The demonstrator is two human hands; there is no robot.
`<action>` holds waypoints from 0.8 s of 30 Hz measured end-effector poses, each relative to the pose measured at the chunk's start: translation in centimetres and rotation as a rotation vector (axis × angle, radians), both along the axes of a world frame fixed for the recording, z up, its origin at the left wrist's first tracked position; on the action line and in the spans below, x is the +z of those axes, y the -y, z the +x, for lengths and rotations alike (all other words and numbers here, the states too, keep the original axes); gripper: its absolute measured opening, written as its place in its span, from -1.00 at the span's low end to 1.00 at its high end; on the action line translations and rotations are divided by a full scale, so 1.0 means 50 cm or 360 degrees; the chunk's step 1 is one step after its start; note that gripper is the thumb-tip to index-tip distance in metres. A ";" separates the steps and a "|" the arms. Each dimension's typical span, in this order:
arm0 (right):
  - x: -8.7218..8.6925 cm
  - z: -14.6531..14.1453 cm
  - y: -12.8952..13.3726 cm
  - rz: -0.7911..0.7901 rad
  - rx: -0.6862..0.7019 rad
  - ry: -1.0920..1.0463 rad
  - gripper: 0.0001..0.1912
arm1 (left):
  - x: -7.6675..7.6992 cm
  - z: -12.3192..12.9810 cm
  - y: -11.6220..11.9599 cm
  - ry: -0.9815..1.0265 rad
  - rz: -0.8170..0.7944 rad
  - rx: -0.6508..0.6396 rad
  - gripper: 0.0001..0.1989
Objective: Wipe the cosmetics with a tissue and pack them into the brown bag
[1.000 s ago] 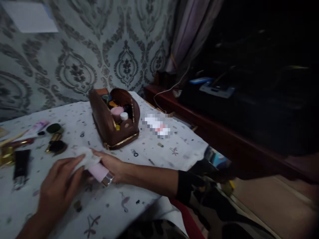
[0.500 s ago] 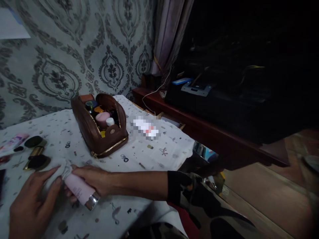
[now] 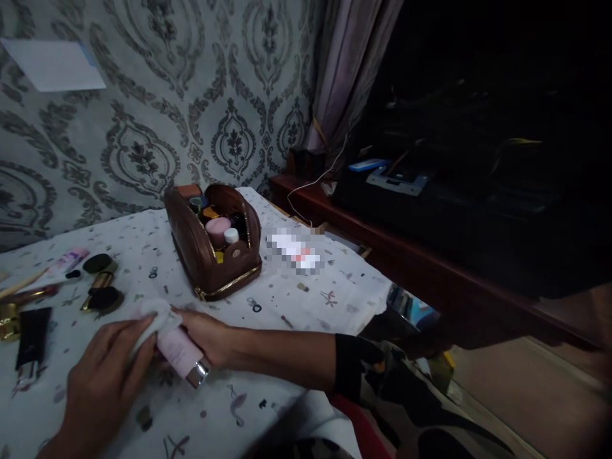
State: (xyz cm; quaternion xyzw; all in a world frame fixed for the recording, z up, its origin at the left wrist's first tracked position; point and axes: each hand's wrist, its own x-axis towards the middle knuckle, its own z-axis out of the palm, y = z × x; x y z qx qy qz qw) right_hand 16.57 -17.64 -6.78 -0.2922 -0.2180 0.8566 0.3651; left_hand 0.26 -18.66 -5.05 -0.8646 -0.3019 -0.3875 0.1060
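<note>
My right hand (image 3: 205, 335) is closed around a pale pink bottle (image 3: 178, 350) with a shiny silver end, which points down to the right. Between the fingers of my left hand (image 3: 112, 363) is a white cloth (image 3: 160, 315), pressed against the bottle's upper end. That end is covered by the cloth and fingers. Beyond my hands stands an unzipped brown cosmetic bag (image 3: 191, 255) with a pink-lidded jar (image 3: 218, 231), a white cap (image 3: 231, 236) and other containers inside.
At the left on the patterned tablecloth (image 3: 268, 319) lie a black tube (image 3: 33, 338), a pink and white tube (image 3: 69, 260), dark round items (image 3: 105, 298) and a gold-coloured piece (image 3: 8, 322). A dark red wooden ledge (image 3: 344, 223) runs along the right.
My view has swung left, so the scene sits further right and more items show at the left. Both hands still hold the bottle and cloth; the cloth has shifted slightly over the bottle's end.
</note>
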 end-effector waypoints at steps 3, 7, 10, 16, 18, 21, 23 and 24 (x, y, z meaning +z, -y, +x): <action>0.001 0.004 0.008 -0.0065 0.0161 -0.0032 -0.54 | -0.004 -0.016 -0.022 0.0121 -0.0128 0.0259 -0.72; 0.003 0.010 0.017 -0.0006 0.0003 -0.0037 -0.63 | -0.008 -0.019 -0.027 0.0165 -0.0302 0.0363 -0.75; 0.009 0.011 0.021 -0.0037 -0.0054 -0.0014 -0.64 | -0.004 -0.010 -0.020 0.0181 -0.0303 0.0292 -0.79; 0.012 0.014 0.008 -0.0098 -0.0252 -0.0141 -0.76 | 0.008 0.009 0.003 0.0176 -0.0352 -0.0049 -0.77; 0.009 0.019 0.002 -0.0111 -0.0249 -0.0236 -0.77 | 0.011 0.018 0.018 0.0136 -0.0360 -0.0233 -0.73; 0.005 0.027 -0.003 -0.0134 -0.0134 -0.0281 -0.76 | 0.013 0.032 0.040 0.0073 -0.0353 -0.0417 -0.73; 0.004 0.029 -0.004 -0.0129 -0.0117 -0.0266 -0.78 | 0.012 0.036 0.044 0.0041 -0.0336 -0.0435 -0.75; 0.005 0.028 -0.003 -0.0117 -0.0155 -0.0259 -0.81 | 0.011 0.035 0.043 0.0043 -0.0327 -0.0405 -0.75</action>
